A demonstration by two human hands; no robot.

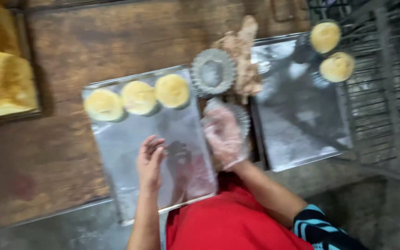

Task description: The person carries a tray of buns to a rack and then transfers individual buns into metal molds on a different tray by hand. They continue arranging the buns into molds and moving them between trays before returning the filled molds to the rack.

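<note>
My left hand is bare and hovers over the near part of a shiny metal tray, fingers loosely apart and holding nothing. Three pale yellow dough rounds in moulds stand in a row along that tray's far edge. My right hand wears a clear plastic glove and grips a fluted tin mould at the tray's right edge. The frame is blurred and the glove hides most of the mould. A second, empty fluted tin lies just beyond it.
A second metal tray to the right carries two filled moulds at its far corner. A brown lump lies between the trays. Wire racking stands at the right. Golden baked slabs sit far left on the wooden table.
</note>
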